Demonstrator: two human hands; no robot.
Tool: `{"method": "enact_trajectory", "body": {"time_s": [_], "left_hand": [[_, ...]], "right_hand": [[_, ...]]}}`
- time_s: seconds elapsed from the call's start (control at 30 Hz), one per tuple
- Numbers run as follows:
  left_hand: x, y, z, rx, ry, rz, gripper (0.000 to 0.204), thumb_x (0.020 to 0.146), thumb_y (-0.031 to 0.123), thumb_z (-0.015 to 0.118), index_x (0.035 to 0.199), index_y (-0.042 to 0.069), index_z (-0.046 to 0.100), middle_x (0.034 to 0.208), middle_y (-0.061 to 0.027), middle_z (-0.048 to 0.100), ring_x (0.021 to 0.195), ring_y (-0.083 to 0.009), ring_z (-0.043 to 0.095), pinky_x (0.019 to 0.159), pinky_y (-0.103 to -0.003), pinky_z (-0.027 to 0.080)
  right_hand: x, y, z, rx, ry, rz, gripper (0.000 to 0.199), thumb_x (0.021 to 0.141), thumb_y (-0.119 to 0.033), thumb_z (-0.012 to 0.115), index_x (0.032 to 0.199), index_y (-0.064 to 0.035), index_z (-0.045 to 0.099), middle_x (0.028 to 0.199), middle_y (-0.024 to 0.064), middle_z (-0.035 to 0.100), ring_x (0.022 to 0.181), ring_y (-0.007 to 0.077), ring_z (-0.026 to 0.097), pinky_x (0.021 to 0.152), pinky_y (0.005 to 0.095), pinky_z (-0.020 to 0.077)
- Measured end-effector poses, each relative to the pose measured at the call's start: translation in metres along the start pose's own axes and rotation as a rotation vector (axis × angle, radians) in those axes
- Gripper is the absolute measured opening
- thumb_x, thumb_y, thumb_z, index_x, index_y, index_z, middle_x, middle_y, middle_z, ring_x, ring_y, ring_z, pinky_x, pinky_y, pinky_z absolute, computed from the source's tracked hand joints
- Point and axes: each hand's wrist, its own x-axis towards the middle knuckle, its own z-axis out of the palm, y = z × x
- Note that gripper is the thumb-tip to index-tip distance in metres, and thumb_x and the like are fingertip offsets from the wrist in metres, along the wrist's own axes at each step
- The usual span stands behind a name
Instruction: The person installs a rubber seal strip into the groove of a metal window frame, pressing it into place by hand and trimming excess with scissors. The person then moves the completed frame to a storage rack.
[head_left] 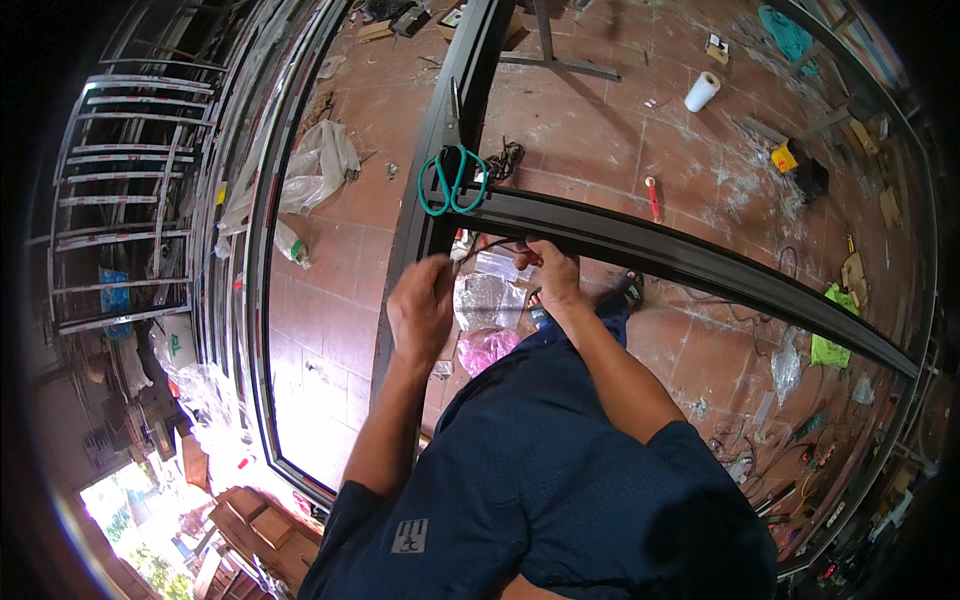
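My left hand (420, 308) is closed, its fingers pinched beside the corner where two dark metal frame bars meet. From there a thin dark strip (490, 246), perhaps rubber, runs across to my right hand (553, 272), which pinches its other end just below the crossbar (640, 232). Something small and whitish shows at the left fingertips, too small to name. Scissors with green handles (437, 207) lie on the upright bar (408, 245) just above my hands, blades pointing away from me.
Long metal profiles (225, 300) and a ladder-like rack (130, 160) stand at the left. Clear plastic (325, 160) and a pink bag (487, 350) lie on the tiled floor. Farther right are a white roll (703, 92), a red-handled tool (653, 198) and a yellow-black box (798, 168).
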Motion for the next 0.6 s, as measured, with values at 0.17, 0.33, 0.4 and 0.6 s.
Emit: {"method": "enact_trajectory", "body": {"time_s": [0.17,0.33,0.4,0.6], "left_hand": [[0.041,-0.024,0.009,0.249,-0.181,-0.033,0.013,0.094,0.022,0.074,0.098,0.009,0.073,0.09,-0.013,0.073,0.082,-0.0347,0.072,0.069,-0.044,0.056],[0.043,-0.028,0.024,0.307,-0.116,-0.014,0.017,0.095,0.03,0.072,0.091,0.013,0.071,0.086,-0.01,0.072,0.074,-0.0349,0.071,0.063,-0.047,0.056],[0.043,-0.026,0.029,0.341,-0.099,-0.018,0.016,0.094,0.029,0.072,0.091,0.013,0.071,0.085,-0.0101,0.072,0.074,-0.0344,0.072,0.062,-0.047,0.056],[0.038,-0.022,0.03,0.455,-0.133,-0.066,0.014,0.093,0.028,0.074,0.096,0.014,0.073,0.087,-0.0086,0.074,0.075,-0.032,0.073,0.062,-0.044,0.056]], "right_hand": [[0.0,-0.003,-0.001,-0.061,-0.08,0.004,0.019,0.093,-0.016,0.068,0.096,0.0012,0.073,0.085,0.0124,0.075,0.072,0.0216,0.071,0.07,0.0348,0.0578],[0.002,0.0,0.011,-0.009,-0.062,-0.09,0.017,0.09,-0.018,0.07,0.095,-0.0024,0.074,0.082,0.009,0.074,0.067,0.0184,0.069,0.067,0.031,0.0546],[0.001,0.006,0.016,0.037,0.039,-0.056,0.015,0.089,-0.016,0.071,0.095,-0.0025,0.074,0.083,0.0091,0.075,0.067,0.0184,0.069,0.066,0.0315,0.0547],[0.003,0.012,0.019,0.034,-0.029,0.016,0.016,0.091,-0.013,0.069,0.098,0.0004,0.074,0.089,0.0118,0.075,0.071,0.0215,0.07,0.069,0.0357,0.0568]]}}
